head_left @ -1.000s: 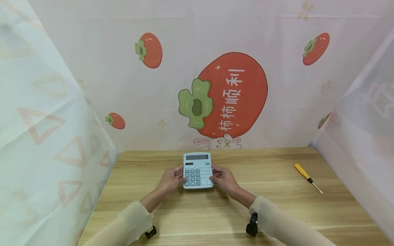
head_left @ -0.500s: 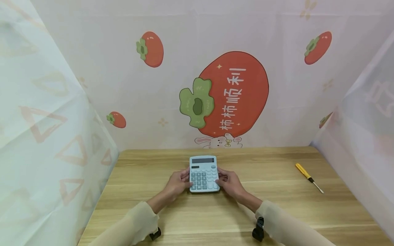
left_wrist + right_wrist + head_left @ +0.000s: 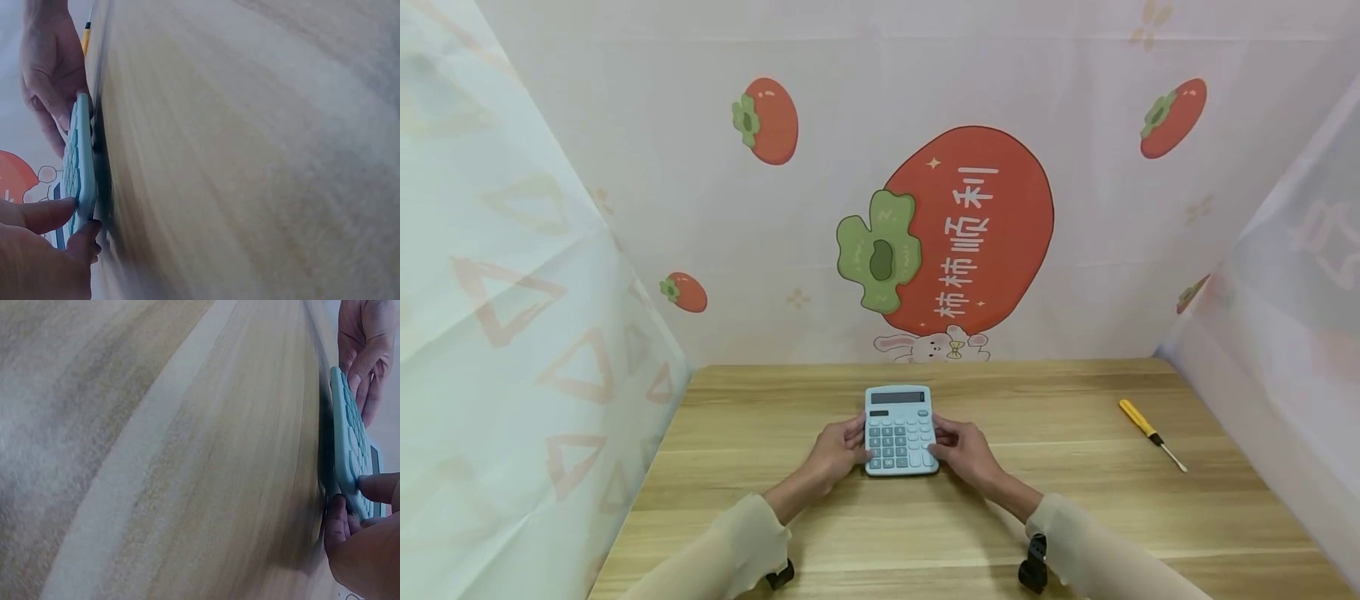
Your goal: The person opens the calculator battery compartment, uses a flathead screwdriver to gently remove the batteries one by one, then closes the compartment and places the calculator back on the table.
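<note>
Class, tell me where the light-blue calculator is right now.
In the head view, the calculator is at lower centre, held between the left hand and right hand, left of the yellow-handled screwdriver.

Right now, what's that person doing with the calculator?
A person is holding a light blue calculator with both hands: the left grip is at one side and the right grip at the other. Thumbs are on top and fingers tuck underneath, so its near edge looks raised off the table; I can't tell about the far edge. A yellow-handled screwdriver lies off to the right, with nobody touching it.
</note>
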A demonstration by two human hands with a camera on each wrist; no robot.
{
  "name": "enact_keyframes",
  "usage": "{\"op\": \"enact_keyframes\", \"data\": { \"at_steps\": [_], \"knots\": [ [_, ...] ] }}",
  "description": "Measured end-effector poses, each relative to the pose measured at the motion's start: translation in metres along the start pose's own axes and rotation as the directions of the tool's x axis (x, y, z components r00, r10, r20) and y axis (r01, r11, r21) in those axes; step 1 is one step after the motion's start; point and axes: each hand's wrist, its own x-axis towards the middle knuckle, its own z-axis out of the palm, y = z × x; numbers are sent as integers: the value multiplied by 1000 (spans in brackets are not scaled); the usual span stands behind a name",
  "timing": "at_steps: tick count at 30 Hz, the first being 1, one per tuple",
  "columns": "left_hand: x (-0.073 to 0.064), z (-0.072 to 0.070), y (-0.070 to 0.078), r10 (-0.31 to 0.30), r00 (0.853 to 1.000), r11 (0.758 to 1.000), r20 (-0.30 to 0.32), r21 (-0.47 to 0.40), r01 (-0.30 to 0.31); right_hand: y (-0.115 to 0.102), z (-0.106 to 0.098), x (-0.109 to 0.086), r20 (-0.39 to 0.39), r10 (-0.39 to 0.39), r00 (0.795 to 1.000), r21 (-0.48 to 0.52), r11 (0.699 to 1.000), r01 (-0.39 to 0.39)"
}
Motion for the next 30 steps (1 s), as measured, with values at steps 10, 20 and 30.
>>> {"op": "enact_keyframes", "data": {
  "at_steps": [10,20,30],
  "knots": [
    [-3,1,-7,9,1000,999,-13,35,-9,-1,0,-1,3,19,1000,-1,1000,-19],
    [-3,1,-2,16,1000,997,-18,75,-15,-4,0,-2,-8,17,1000,-29,999,-17],
    [-4,2,0,53,999,991,0,127,-52,-6,0,-4,-11,-3,1000,-55,998,3]
  ]
}}
